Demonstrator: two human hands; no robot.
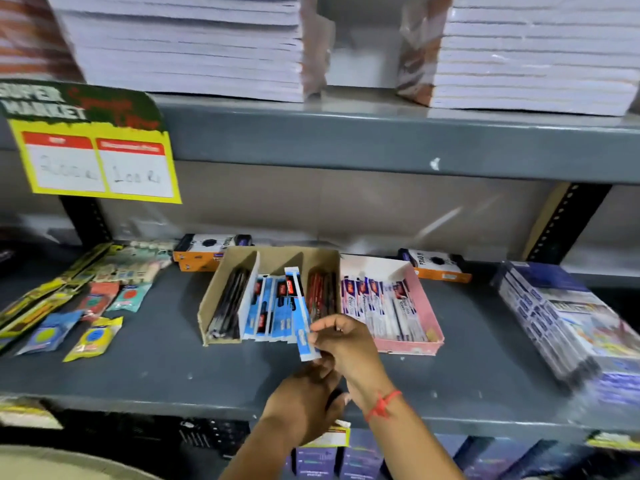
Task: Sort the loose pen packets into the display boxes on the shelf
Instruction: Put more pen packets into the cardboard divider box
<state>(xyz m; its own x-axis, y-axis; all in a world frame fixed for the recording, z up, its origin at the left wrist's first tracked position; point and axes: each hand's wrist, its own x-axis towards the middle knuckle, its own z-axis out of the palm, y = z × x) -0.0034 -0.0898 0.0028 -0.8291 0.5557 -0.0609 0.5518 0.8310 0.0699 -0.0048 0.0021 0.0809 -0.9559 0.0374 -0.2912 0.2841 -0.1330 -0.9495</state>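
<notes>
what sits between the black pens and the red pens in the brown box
In the head view, blue pen packets fill the middle compartment of the brown box, between the black pens and red pens. The right hand holds one blue packet there.

You are standing in a shop, at the stationery section. A yellow price tag (98,157) hangs from the upper shelf (381,140) at far left, headed "SUPER MARKET", with two handwritten prices. The grey metal racking has slotted uprights (561,223). Wrapped stacks of notebooks (187,46) fill the upper shelf. On the lower shelf (156,358) you have a brown display box (270,292) and a pink one (391,303), both holding pen packets, carded goods (93,306) lying flat at left, and wrapped packs (561,317) at right. More boxed stock (329,459) sits below, near you.
</notes>
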